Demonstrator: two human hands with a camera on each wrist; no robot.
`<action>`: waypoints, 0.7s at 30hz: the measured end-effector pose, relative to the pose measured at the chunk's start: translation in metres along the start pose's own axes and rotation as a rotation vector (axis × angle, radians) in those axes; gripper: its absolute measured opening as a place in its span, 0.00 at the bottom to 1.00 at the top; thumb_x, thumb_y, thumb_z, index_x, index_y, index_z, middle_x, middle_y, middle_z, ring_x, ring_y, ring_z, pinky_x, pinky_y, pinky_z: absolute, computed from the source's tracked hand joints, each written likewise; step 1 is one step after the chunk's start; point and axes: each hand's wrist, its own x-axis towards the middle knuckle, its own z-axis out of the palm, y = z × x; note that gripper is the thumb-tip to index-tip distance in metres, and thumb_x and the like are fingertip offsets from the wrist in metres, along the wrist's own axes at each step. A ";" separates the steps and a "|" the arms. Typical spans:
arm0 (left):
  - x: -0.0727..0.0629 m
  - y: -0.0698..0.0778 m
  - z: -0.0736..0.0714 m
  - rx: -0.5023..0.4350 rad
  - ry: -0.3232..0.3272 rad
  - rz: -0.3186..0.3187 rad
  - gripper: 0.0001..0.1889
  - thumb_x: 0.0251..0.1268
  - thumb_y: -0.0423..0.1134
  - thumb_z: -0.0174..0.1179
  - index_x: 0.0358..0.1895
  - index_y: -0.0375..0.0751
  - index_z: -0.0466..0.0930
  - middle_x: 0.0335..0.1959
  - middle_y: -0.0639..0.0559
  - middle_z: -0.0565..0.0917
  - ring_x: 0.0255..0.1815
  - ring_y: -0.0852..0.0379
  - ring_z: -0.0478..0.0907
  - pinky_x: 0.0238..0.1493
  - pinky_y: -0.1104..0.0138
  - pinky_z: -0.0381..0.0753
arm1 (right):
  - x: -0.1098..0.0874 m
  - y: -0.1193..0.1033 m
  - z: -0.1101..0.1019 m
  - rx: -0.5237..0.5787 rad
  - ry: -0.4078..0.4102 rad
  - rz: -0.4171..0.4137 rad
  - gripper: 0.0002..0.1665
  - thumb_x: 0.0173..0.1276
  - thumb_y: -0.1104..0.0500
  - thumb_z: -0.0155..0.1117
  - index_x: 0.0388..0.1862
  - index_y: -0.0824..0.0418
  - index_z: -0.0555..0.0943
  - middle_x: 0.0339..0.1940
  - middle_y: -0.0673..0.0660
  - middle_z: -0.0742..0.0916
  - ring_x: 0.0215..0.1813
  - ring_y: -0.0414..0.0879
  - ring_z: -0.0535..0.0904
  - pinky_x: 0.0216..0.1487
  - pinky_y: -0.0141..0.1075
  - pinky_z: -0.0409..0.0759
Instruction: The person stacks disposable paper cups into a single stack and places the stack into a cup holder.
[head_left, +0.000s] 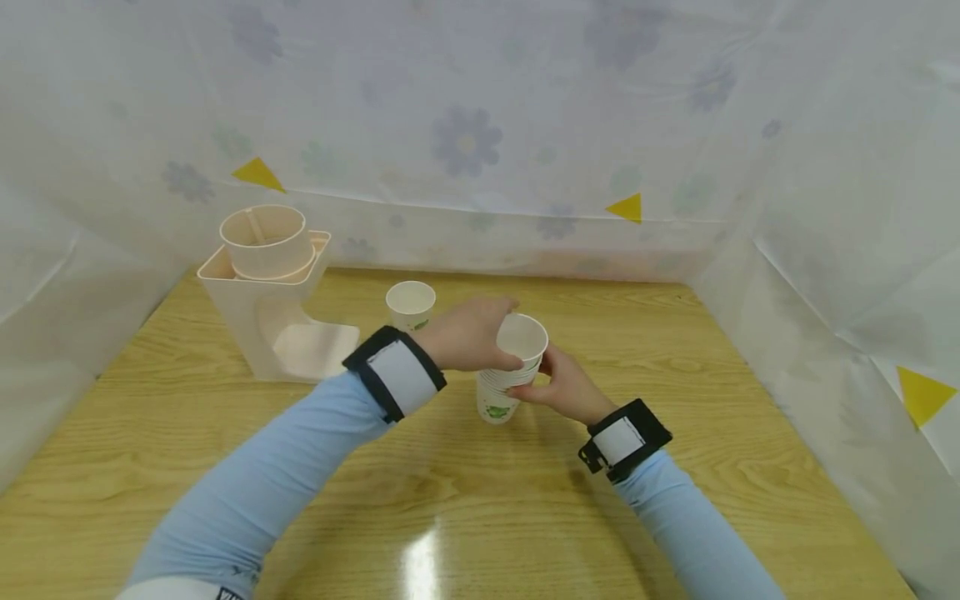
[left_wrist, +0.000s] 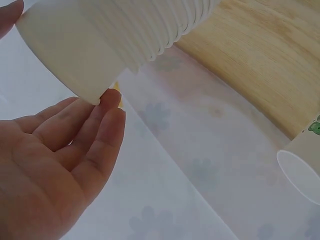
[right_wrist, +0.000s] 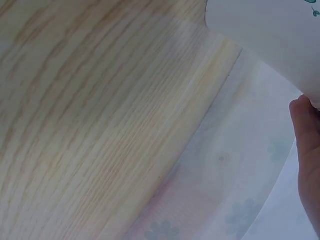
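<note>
A stack of white paper cups with green prints leans slightly above the middle of the wooden table. My left hand reaches over from the left and pinches the rim of the top cup between thumb and fingertips. In the left wrist view the thumb and fingers sit on opposite sides of that rim, with the ridged rims of several nested cups beyond it. Lower down, my right hand grips the stack from the right side. Only part of the right hand shows in the right wrist view, against a cup's wall.
A single paper cup stands on the table behind my left wrist. To the left is a pale plastic stand with a round container in its top. White flowered sheeting encloses the back and sides.
</note>
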 end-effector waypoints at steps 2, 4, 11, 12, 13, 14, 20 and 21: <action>0.000 0.000 0.001 0.006 -0.004 -0.004 0.43 0.54 0.49 0.66 0.70 0.35 0.57 0.56 0.42 0.77 0.52 0.51 0.76 0.51 0.60 0.77 | 0.000 0.001 0.000 0.000 -0.004 0.000 0.39 0.53 0.62 0.73 0.63 0.62 0.67 0.59 0.60 0.78 0.61 0.55 0.73 0.62 0.51 0.70; 0.001 0.001 0.002 0.011 -0.008 -0.007 0.43 0.54 0.50 0.66 0.70 0.35 0.56 0.56 0.42 0.77 0.51 0.51 0.77 0.51 0.61 0.77 | 0.000 0.001 -0.001 0.000 -0.007 0.003 0.39 0.53 0.62 0.73 0.63 0.61 0.67 0.59 0.60 0.78 0.61 0.55 0.73 0.62 0.51 0.70; 0.001 0.000 0.005 0.016 -0.015 -0.006 0.43 0.54 0.49 0.66 0.70 0.35 0.57 0.54 0.43 0.79 0.49 0.52 0.77 0.49 0.61 0.78 | -0.001 0.001 -0.001 0.008 -0.019 0.002 0.40 0.54 0.60 0.72 0.64 0.59 0.66 0.59 0.59 0.77 0.61 0.54 0.73 0.62 0.52 0.70; 0.001 0.000 0.005 0.013 -0.016 -0.006 0.43 0.54 0.49 0.66 0.70 0.35 0.57 0.54 0.43 0.79 0.49 0.52 0.77 0.49 0.61 0.78 | -0.001 0.001 -0.001 0.009 -0.020 0.003 0.40 0.54 0.60 0.72 0.65 0.58 0.66 0.59 0.59 0.77 0.62 0.54 0.73 0.62 0.52 0.70; 0.001 0.000 0.005 0.011 -0.018 -0.005 0.43 0.54 0.49 0.66 0.70 0.35 0.57 0.54 0.43 0.79 0.50 0.51 0.77 0.49 0.61 0.78 | -0.001 0.001 -0.001 0.009 -0.021 0.004 0.40 0.54 0.60 0.72 0.65 0.58 0.66 0.60 0.59 0.77 0.62 0.54 0.73 0.62 0.52 0.70; 0.001 0.000 0.005 0.008 -0.020 -0.003 0.43 0.54 0.49 0.66 0.70 0.35 0.57 0.55 0.42 0.78 0.50 0.51 0.77 0.49 0.61 0.78 | -0.001 0.001 -0.001 0.009 -0.023 0.004 0.40 0.54 0.60 0.72 0.65 0.58 0.65 0.60 0.59 0.77 0.62 0.54 0.72 0.62 0.52 0.70; 0.003 -0.004 0.002 -0.005 -0.052 0.024 0.43 0.54 0.48 0.66 0.70 0.35 0.56 0.57 0.43 0.77 0.52 0.51 0.77 0.50 0.60 0.78 | 0.000 0.001 -0.002 -0.006 -0.018 0.002 0.41 0.54 0.60 0.72 0.65 0.60 0.65 0.60 0.60 0.77 0.62 0.55 0.72 0.62 0.52 0.70; 0.003 -0.005 0.002 0.002 -0.059 0.032 0.43 0.54 0.48 0.66 0.70 0.35 0.56 0.57 0.43 0.77 0.53 0.51 0.77 0.51 0.60 0.77 | 0.000 0.001 -0.002 -0.010 -0.016 0.002 0.41 0.54 0.60 0.72 0.65 0.60 0.65 0.60 0.60 0.77 0.62 0.55 0.73 0.62 0.52 0.70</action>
